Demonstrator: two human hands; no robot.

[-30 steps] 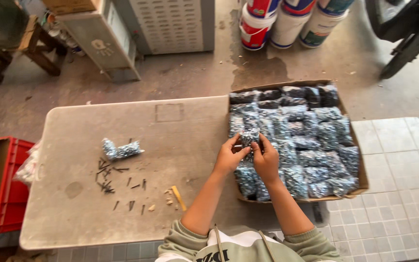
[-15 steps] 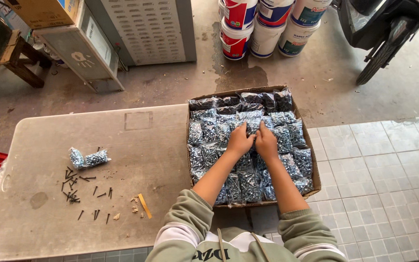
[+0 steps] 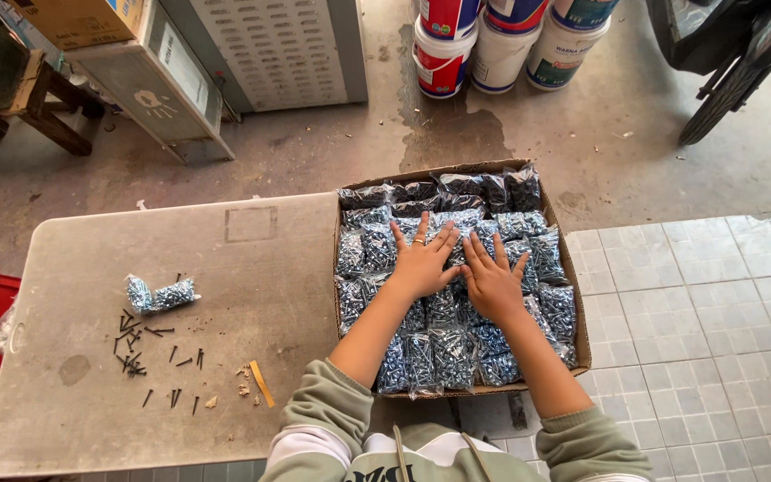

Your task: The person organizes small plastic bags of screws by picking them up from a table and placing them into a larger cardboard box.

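Both hands, left hand (image 3: 419, 264) and right hand (image 3: 493, 284), lay flat with fingers spread, pressing on clear plastic screw packets (image 3: 542, 250) inside the shallow brown cardboard box (image 3: 582, 344).

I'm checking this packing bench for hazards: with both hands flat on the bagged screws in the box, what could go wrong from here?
The left hand and right hand press on thin clear bags of screws; points might pierce the plastic and prick a palm. The cardboard box sticks out past the table edge, so hard pressing might tip it. Loose screws near the small bag may roll off.
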